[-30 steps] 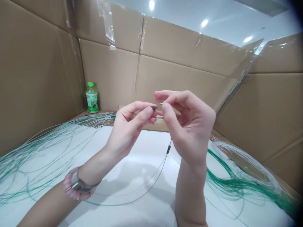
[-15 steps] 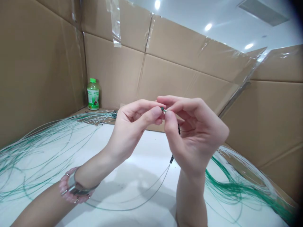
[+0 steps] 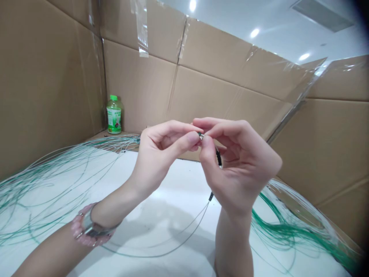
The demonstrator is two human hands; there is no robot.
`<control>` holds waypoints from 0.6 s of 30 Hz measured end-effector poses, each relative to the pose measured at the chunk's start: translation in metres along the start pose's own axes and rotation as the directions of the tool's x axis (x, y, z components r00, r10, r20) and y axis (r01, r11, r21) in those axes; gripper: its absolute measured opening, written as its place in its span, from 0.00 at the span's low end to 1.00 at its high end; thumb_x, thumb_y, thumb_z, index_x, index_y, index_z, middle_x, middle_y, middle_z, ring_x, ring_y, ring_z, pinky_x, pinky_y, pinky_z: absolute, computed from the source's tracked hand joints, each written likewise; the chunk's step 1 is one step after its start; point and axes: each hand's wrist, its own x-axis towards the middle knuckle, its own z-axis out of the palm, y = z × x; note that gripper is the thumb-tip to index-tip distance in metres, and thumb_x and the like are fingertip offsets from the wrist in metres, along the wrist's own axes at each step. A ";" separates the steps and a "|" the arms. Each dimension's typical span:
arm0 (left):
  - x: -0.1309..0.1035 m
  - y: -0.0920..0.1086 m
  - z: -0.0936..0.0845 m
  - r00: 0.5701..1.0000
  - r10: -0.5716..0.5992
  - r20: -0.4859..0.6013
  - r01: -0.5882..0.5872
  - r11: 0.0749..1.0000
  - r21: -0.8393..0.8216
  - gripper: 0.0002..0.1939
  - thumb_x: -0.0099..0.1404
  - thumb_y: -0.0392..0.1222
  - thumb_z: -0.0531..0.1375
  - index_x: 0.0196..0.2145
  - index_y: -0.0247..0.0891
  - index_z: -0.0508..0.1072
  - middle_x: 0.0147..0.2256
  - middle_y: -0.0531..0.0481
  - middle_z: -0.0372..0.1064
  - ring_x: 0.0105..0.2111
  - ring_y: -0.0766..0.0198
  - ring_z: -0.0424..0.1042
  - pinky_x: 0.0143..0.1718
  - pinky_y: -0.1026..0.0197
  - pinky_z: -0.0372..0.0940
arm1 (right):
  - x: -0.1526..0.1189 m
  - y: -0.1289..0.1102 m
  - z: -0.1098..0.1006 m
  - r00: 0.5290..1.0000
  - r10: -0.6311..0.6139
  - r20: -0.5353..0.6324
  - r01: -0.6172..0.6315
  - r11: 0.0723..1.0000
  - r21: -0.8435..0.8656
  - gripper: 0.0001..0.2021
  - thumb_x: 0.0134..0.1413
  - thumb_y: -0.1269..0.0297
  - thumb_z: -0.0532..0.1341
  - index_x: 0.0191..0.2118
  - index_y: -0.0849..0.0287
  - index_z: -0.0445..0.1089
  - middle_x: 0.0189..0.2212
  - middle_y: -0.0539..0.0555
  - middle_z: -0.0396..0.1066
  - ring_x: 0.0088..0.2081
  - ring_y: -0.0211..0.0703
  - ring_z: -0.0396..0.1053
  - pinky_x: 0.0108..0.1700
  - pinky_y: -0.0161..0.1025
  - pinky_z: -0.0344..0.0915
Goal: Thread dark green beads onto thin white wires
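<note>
Above the white table, my left hand pinches a tiny green part between thumb and index finger. Facing it, my right hand pinches a small silvery piece right beside the green part; the fingertips of both hands nearly meet. A black segmented strip passes behind my right thumb and comes out below at the wrist side. From its lower end two thin wires curve down to the left over the table. The fingertips hide most of the small parts.
Many green and white wires spread over the left side. A green bundle lies at the right. A green-capped bottle stands in the back left corner. Cardboard walls enclose the table.
My right hand has shifted slightly right, and more of the black strip shows behind its thumb. My left hand has barely moved. Both still pinch the small parts.
</note>
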 end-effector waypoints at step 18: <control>-0.003 0.013 -0.001 0.966 0.258 0.035 -0.249 0.875 0.415 0.07 0.58 0.31 0.63 0.31 0.42 0.78 0.30 0.54 0.73 0.29 0.70 0.72 0.29 0.69 0.69 | 0.001 -0.002 -0.004 0.997 0.013 0.081 -0.014 1.000 0.011 0.12 0.48 0.80 0.59 0.33 0.54 0.67 0.34 0.50 0.73 0.39 0.42 0.73 0.30 0.36 0.76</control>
